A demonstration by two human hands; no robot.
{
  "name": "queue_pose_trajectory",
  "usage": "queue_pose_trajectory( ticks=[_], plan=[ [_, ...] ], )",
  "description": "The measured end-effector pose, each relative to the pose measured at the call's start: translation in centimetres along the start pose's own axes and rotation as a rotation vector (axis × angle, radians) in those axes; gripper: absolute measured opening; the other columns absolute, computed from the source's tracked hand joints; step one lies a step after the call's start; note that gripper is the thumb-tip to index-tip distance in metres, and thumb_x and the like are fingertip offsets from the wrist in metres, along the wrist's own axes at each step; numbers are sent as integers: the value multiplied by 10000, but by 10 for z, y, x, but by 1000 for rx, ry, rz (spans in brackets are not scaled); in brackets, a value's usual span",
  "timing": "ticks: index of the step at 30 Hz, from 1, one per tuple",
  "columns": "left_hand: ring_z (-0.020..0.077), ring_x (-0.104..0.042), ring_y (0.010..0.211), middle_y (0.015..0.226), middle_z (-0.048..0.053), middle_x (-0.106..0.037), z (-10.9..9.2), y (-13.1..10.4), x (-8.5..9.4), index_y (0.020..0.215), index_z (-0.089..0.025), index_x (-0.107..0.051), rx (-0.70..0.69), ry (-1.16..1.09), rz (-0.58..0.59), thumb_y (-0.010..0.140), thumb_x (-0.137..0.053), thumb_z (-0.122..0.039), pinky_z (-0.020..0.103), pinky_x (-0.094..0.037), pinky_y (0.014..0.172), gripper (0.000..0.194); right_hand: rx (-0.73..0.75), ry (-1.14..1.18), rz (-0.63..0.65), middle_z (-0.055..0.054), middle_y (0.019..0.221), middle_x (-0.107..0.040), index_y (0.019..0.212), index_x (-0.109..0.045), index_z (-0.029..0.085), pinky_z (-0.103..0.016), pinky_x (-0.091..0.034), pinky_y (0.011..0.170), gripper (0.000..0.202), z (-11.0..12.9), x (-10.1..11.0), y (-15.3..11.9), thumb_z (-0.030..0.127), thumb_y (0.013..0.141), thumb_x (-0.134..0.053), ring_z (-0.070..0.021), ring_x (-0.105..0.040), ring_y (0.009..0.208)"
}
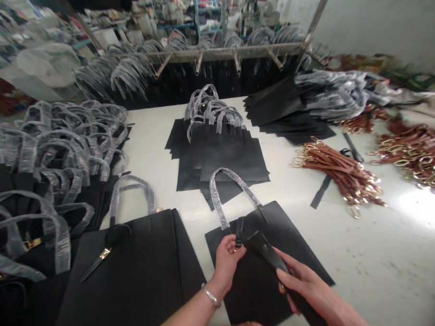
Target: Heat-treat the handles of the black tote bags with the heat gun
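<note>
In front of me a flat black bag panel [249, 296] lies at an angle on the table, its looped handle [217, 201] wrapped in clear plastic. My left hand [226, 263], with a bracelet at the wrist, pinches a narrow black strap [239, 230] by the panel's upper edge. A wider, long black strap [267, 251] is gripped in my right hand [301, 281], its rounded end over the panel close to my left fingers. To the left lies a larger black bag piece [126, 269] with a plastic-wrapped handle and a gold buckle [105, 253].
Many black pieces with wrapped handles [70, 147] crowd the left. A stack of black panels [228, 156] lies ahead. Brown straps with gold clasps [337, 173] and a loose black strip [320, 191] are at right. Beyond the table stands a metal rack [222, 55] hung with bags.
</note>
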State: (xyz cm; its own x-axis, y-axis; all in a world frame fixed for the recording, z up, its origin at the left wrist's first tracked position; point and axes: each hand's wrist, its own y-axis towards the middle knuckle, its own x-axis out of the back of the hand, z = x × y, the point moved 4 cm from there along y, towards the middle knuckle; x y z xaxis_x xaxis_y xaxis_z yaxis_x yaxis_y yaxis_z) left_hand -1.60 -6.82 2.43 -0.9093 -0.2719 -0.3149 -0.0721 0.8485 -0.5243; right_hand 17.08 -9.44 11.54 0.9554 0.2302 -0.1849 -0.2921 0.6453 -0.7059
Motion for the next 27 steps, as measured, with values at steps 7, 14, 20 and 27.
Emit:
queue_pose_trajectory(
  ticks=[7, 14, 20, 27],
  plan=[
    [149, -613, 722, 786, 26, -668, 3, 2, -3, 889, -170, -619, -107, 112, 107, 650, -746, -169, 238, -460, 676, 271, -34, 13, 54, 48, 646, -571, 1445, -344, 233, -174, -367, 352, 730, -4, -11, 6, 491, 821, -621, -78, -513, 363],
    [157, -623, 712, 797, 35, -687, 2, 3, -5, 900, -164, -653, -105, 124, 94, 631, -747, -158, 238, -470, 652, 285, -29, -9, 69, 50, 661, -573, 1445, -329, 244, -167, -381, 363, 710, 1, -17, 10, 468, 834, -615, -71, -527, 377],
    [169, -648, 752, 842, 76, -709, 10, 5, -9, 968, -136, -652, -70, 140, 98, 644, -748, -154, 262, -492, 712, 339, 28, -9, -96, 53, 659, -564, 1441, -334, 209, -199, -393, 370, 739, 7, -11, 16, 477, 813, -618, -87, -524, 382],
    [144, -629, 625, 827, 82, -706, 21, 13, -4, 1055, -120, -606, -63, 245, 23, 675, -744, -226, 221, -482, 538, 418, -43, 42, -369, 40, 630, -593, 1416, -366, 237, -224, -410, 379, 766, -17, 47, -26, 521, 768, -659, -120, -535, 396]
  ],
)
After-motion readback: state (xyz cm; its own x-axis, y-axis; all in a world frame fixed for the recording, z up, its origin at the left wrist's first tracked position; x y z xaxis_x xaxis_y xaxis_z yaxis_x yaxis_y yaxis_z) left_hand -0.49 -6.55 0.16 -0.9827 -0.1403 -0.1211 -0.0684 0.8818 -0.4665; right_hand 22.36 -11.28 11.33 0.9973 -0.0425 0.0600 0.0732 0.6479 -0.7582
